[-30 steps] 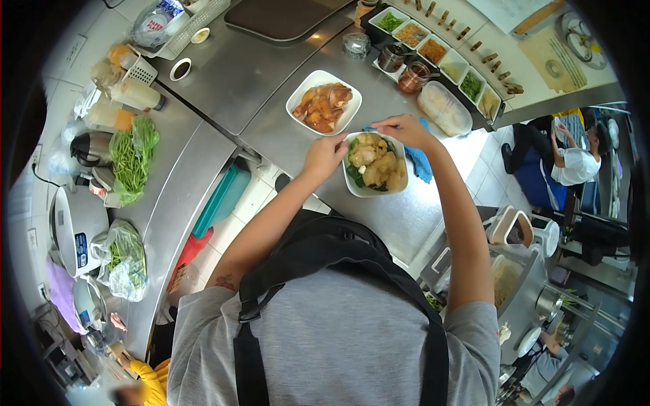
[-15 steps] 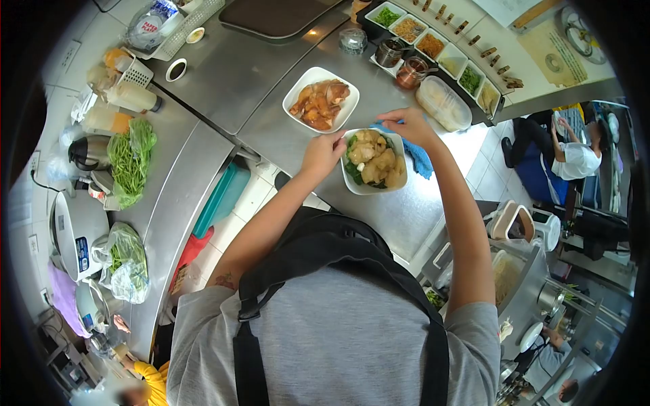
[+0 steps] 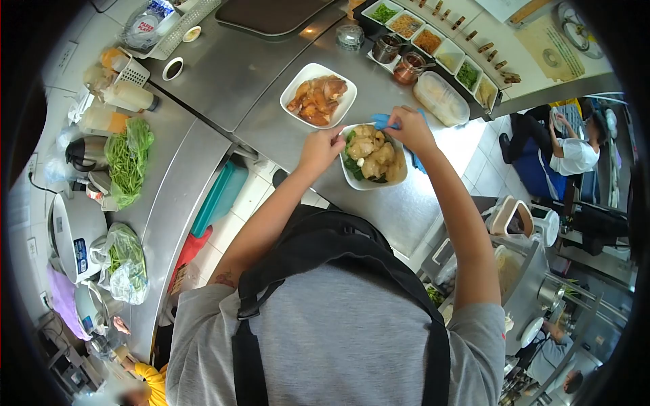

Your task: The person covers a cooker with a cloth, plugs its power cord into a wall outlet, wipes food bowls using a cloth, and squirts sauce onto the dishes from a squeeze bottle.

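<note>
My left hand (image 3: pixel 321 150) grips the left rim of a square white bowl (image 3: pixel 353 181), its thumb and fingers pinched on the edge. Inside the bowl lie pale brown chunks in sauce (image 3: pixel 374 154) over leafy greens (image 3: pixel 351 164). At the bowl's upper right rim, my right hand (image 3: pixel 411 127) pinches a blue cloth (image 3: pixel 384 122); part of the cloth hangs behind the hand and bowl. Just above and to the left stands a second white bowl (image 3: pixel 288 91) with glazed brown meat pieces (image 3: pixel 317 99).
Garnish trays (image 3: pixel 428 42), sauce jars (image 3: pixel 408 68) and a lidded container (image 3: pixel 441 99) line the counter's back right. A dark tray (image 3: pixel 271 15) lies at the top. Bagged greens (image 3: pixel 128 162) are at left. Co-workers (image 3: pixel 575 152) are at the right and lower edges.
My right hand has taken up part of the blue cloth and brought it onto the bowl's upper right rim. My left hand stays on the left rim.
</note>
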{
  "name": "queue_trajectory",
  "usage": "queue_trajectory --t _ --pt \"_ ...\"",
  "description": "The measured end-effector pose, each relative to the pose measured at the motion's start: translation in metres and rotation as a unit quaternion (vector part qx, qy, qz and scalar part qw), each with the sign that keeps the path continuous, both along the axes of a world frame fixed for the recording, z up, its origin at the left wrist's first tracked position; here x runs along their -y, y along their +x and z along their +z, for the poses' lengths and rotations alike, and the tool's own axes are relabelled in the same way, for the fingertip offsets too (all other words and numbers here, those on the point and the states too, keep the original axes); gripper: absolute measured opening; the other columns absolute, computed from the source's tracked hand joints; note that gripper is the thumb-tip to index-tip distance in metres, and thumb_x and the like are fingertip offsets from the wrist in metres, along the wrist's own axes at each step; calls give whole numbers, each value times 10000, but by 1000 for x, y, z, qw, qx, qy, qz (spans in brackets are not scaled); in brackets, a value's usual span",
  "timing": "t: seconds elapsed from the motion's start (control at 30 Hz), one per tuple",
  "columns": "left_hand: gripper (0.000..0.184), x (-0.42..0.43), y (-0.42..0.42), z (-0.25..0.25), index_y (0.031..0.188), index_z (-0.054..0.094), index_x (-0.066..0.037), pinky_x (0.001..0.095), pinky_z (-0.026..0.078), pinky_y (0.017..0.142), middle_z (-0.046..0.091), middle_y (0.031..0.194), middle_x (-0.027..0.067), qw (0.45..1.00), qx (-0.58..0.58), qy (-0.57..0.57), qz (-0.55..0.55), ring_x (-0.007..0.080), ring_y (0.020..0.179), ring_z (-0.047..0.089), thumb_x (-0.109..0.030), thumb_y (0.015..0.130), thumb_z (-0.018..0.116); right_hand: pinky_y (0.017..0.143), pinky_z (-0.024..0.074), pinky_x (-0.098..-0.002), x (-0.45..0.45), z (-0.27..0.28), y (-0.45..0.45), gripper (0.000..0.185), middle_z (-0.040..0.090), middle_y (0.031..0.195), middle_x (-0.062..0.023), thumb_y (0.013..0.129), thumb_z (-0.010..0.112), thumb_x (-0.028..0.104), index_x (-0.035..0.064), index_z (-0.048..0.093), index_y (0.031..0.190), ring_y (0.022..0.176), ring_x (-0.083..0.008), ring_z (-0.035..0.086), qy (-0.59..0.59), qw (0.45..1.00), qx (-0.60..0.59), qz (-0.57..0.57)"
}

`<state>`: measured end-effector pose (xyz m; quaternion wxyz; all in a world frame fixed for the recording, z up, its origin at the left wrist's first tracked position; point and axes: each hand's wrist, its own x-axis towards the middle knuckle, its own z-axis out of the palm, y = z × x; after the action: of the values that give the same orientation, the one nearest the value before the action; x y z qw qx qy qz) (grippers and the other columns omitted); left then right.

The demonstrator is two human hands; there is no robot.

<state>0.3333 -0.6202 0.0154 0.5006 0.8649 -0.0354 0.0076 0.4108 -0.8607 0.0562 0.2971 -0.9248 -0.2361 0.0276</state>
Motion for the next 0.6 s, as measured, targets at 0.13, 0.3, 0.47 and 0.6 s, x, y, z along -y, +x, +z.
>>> queue_trajectory --t 0.13,0.3,0.47,0.6 --pt "361 4 -6 4 1125 649 -47 356 495 598 629 681 168 999 -34 -17 22 260 590 631 -132 777 607 624 504 -333 11 -6 -23 208 637 725 -114 670 778 108 26 626 785 651 -248 624 12 993 -41 -108" --pt "351 11 -13 3 1113 655 -46 361 498 600 636 696 180 998 -30 21 44 260 587 633 -132 775 615 616 508 -320 16 -4 -38 201 643 681 -101 691 769 103 20 617 793 643 -211 633 30 986 -84 -144" --pt "334 17 -23 11 1105 660 -45 366 500 603 637 711 191 999 -22 0 50 275 604 636 -130 785 613 619 513 -313 27 -3 -54 232 651 728 -105 701 759 110 23 616 863 653 -181 631 53 978 -127 -160" --pt "342 16 -32 26 1119 648 -41 386 506 630 644 713 180 997 -56 -3 46 299 626 638 -124 790 610 598 504 -289 49 12 -74 272 648 773 -105 701 726 84 38 619 947 643 -157 609 59 961 -157 -221"
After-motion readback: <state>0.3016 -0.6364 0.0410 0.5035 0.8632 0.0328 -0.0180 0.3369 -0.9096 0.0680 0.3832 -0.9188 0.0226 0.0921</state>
